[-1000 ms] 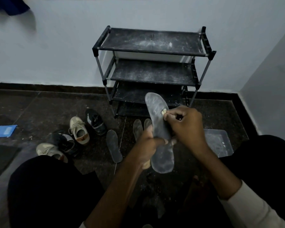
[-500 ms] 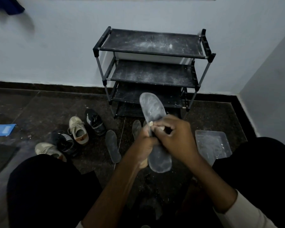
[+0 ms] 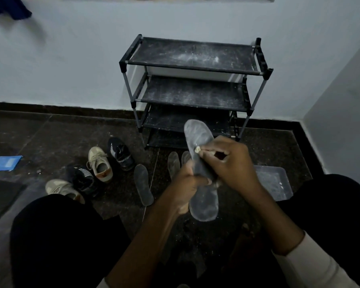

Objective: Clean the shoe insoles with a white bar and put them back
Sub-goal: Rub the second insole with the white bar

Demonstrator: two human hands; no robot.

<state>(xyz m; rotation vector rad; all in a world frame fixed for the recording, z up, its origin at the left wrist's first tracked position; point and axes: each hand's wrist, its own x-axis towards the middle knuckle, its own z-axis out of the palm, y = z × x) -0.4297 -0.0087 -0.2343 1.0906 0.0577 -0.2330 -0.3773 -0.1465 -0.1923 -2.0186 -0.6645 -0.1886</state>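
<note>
Person is seated, knees at either side of the frame, both hands held over the floor (image 3: 50, 138) in front of the shoe rack (image 3: 195, 94).

- Left hand (image 3: 185, 185) grips the held insole (image 3: 205, 201) at its middle, fingers wrapped round it.
- The held insole is off the floor, near upright, toe end up and leaning slightly left. Its grey face is toward the camera, streaked with pale residue.
- Right hand (image 3: 232, 165) pinches the white bar (image 3: 197, 150), fingers clamped on it. It is a small stub; only its tip shows past the fingertips.
- The bar tip touches the face of the insole's upper half.

On the floor:
- One loose insole (image 3: 142, 183) lies flat, just left of the hands.
- A pair of insoles (image 3: 173, 163) lies side by side, partly behind the left hand.
- Four shoes sit further left: a black striped shoe (image 3: 120, 153) beside a beige shoe (image 3: 99, 163), then a second black shoe (image 3: 82, 177) and a second beige shoe (image 3: 60, 189) partly behind the left knee.
- A clear plastic tray (image 3: 275, 179) sits right of the hands, partly behind the right wrist, with pale specks inside.
- A blue flat item (image 3: 4, 163) lies at the left edge.

The rack shelves are dusted white.
</note>
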